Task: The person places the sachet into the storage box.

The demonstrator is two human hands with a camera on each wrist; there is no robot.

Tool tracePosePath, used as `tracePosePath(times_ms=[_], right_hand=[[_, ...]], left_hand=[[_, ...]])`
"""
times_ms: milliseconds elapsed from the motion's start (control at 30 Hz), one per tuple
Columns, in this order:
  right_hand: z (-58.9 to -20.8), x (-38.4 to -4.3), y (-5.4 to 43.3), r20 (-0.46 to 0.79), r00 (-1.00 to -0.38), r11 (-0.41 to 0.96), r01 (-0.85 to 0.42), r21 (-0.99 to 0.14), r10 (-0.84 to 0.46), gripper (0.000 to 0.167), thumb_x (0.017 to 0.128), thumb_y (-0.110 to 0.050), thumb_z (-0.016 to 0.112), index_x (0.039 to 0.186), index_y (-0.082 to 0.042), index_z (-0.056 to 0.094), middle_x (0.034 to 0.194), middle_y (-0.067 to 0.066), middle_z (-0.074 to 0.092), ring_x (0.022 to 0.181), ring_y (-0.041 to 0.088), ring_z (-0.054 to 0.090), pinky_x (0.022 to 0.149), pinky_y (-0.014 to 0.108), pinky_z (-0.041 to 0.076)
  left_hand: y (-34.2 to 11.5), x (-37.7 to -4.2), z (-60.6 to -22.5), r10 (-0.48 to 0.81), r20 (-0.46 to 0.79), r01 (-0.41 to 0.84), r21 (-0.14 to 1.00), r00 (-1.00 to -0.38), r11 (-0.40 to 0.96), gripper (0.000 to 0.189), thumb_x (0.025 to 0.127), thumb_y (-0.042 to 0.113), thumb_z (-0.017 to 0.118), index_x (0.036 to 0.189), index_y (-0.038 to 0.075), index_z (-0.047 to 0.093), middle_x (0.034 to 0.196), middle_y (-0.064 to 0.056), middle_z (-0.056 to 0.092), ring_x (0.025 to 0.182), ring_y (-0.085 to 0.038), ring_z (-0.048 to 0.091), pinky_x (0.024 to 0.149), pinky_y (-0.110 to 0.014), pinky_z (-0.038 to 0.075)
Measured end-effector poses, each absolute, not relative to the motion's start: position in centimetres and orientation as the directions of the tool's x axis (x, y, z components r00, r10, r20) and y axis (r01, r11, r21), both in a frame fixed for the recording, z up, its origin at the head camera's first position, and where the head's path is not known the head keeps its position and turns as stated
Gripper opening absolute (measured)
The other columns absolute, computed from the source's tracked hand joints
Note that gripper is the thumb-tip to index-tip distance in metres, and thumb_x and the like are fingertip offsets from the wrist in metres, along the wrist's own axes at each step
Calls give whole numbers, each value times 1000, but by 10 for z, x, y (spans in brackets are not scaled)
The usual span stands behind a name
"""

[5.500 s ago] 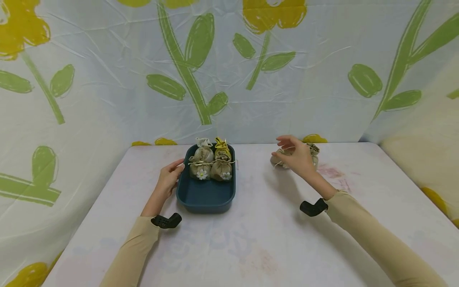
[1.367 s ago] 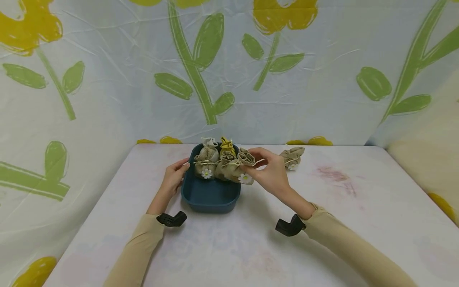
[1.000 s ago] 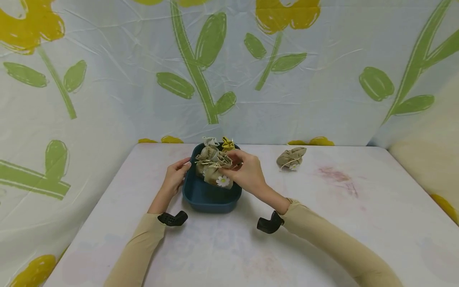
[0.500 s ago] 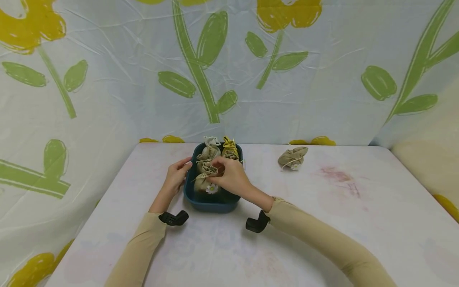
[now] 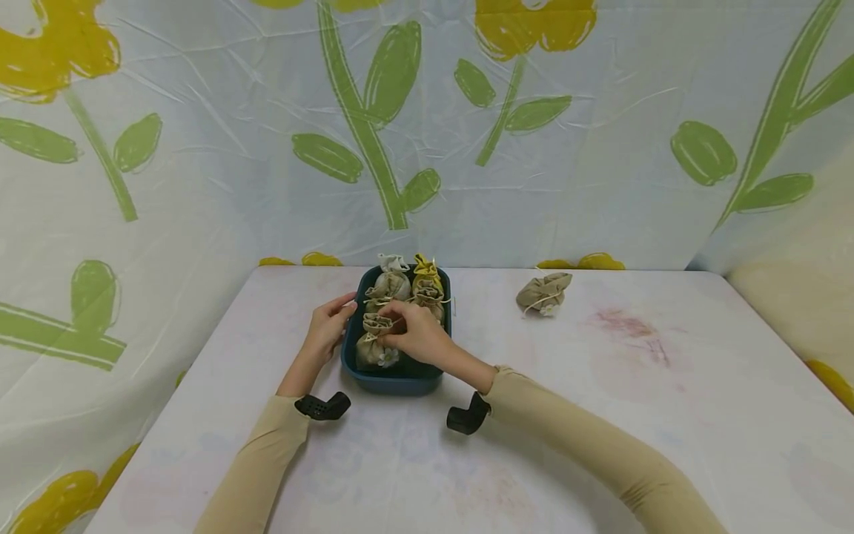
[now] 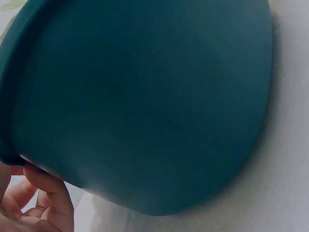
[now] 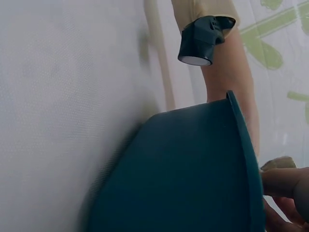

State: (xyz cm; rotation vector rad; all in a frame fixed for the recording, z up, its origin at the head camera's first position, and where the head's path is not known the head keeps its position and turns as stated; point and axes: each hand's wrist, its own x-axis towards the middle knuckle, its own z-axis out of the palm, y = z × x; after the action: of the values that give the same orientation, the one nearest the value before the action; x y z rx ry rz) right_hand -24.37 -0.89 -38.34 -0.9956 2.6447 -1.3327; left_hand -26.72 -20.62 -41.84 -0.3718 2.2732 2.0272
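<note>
A deep blue-green plastic container (image 5: pixel 394 385) stands on the table, its near wall filling much of both wrist views. At its left rim my left hand (image 5: pixel 324 331) grips the edge; in the left wrist view curled fingers (image 6: pixel 48 191) sit just under the lip. My right hand (image 5: pixel 420 337) pinches a small beige drawstring pouch (image 5: pixel 371 351) by its gathered neck, inside the container's front left. The pouch looks upright and carries a white flower. Behind it are several more pouches: one with a white top (image 5: pixel 394 262), one with a yellow top (image 5: pixel 427 271) and beige ones partly hidden.
Another beige pouch (image 5: pixel 545 294) lies on its side on the white table, back right of the container. A flower-print cloth (image 5: pixel 600 148) hangs behind and at both sides. Black wrist cameras (image 5: pixel 468 415) sit on both wrists.
My right hand has carried a beige pouch leftward from the right side of the table, over the rim and down into the container's front left. My left hand stays at the rim.
</note>
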Motion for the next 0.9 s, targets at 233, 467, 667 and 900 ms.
tracePosePath(times_ms=[233, 467, 667, 900], right_hand=[[-382, -243, 0, 241, -774, 384, -527, -759, -586, 39, 81, -10, 76, 117, -5, 62, 117, 13, 66, 100, 26, 67, 85, 31, 54], [-382, -241, 17, 267, -789, 342, -507, -791, -553, 42, 81, -9, 76, 119, -3, 62, 116, 15, 66, 100, 30, 66, 87, 38, 53], [-373, -239, 34, 375, -789, 308, -557, -771, -486, 36, 82, -8, 75, 115, -2, 62, 114, 17, 66, 103, 34, 64, 90, 47, 51], [-362, -245, 59, 501, -774, 370, -628, -684, -388, 30, 82, -6, 74, 111, -4, 64, 107, 13, 68, 96, 31, 65, 86, 47, 51]], left_hand=[[-206, -267, -419, -127, -211, -222, 972, -969, 80, 40, 100, 23, 51, 140, 17, 52, 107, -1, 57, 63, -1, 54, 51, -17, 44], [-206, -265, -422, -122, -207, -218, 972, -971, 85, 40, 100, 22, 51, 140, 16, 51, 108, -2, 57, 62, -1, 53, 49, -17, 44], [-208, -266, -422, -118, -210, -221, 970, -971, 97, 41, 100, 23, 51, 140, 17, 51, 110, -3, 56, 63, -2, 52, 49, -18, 43], [-207, -267, -420, -132, -216, -232, 965, -968, 122, 41, 100, 24, 51, 140, 18, 51, 105, -1, 55, 64, -4, 50, 49, -18, 41]])
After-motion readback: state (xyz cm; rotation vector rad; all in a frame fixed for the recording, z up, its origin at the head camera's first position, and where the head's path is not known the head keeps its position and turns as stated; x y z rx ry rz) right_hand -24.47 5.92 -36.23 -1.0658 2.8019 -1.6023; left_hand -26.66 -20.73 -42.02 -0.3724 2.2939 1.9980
